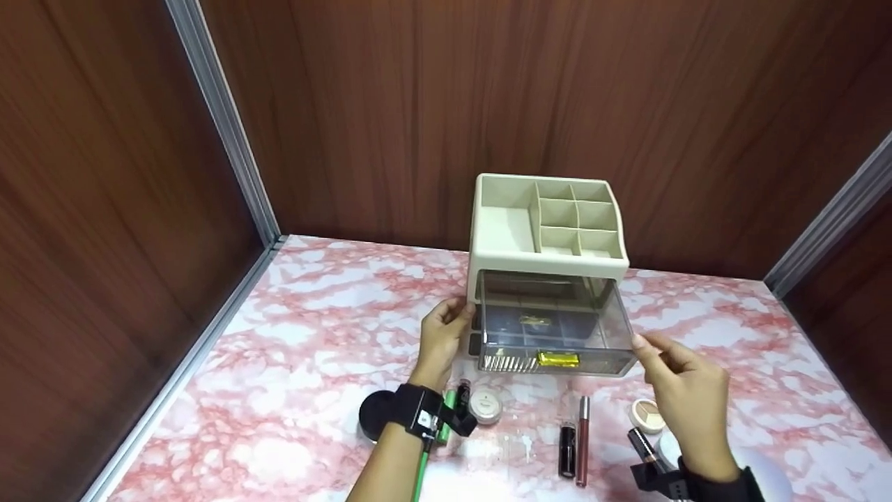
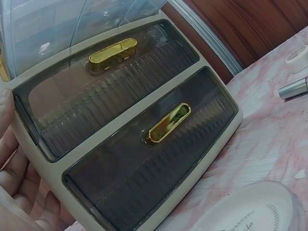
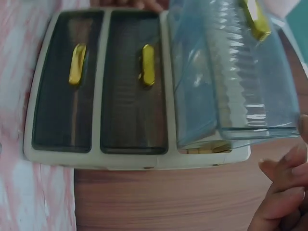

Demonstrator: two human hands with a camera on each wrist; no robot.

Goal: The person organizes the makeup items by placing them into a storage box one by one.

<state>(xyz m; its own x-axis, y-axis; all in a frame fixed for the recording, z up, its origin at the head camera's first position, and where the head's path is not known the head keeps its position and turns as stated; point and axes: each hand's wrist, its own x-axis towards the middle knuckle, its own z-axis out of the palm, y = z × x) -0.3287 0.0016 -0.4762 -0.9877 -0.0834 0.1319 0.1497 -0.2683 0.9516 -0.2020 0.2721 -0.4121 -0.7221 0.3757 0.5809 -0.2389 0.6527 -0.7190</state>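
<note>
A cream makeup organizer (image 1: 547, 263) stands on the table, its top divided into compartments. Its clear top drawer (image 1: 599, 360), with a gold handle (image 1: 558, 358), is pulled far out. My left hand (image 1: 439, 345) grips the organizer's left side, thumb near the front edge; some of its fingers are hidden behind the side. At the drawer's right front corner, my right hand (image 1: 690, 390) pinches the clear wall with thumb and fingers. Below, two dark lower drawers (image 2: 159, 134) stay closed in the left wrist view, each with a gold handle.
Near my left wrist lie a black round compact (image 1: 374, 416), a green tube (image 1: 446, 415) and a small white jar (image 1: 486, 406). A black lipstick tube (image 1: 567, 450) and a red lip gloss (image 1: 582, 450) lie in front. By my right wrist is a three-shade round palette (image 1: 644, 414).
</note>
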